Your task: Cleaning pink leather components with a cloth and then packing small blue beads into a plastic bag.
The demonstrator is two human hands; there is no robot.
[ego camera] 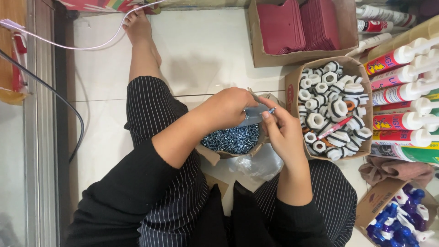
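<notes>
Head view: right hand pinching a small screw, long axis near level, tip toward the closed left hand, directly above the carton of screws

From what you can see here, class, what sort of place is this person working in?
Probably a hardware shop or its stockroom floor. Open cartons hold white plastic nuts and small metal screws, sealant tubes lie stacked alongside, and the person sits on the tiled floor sorting them.
</notes>
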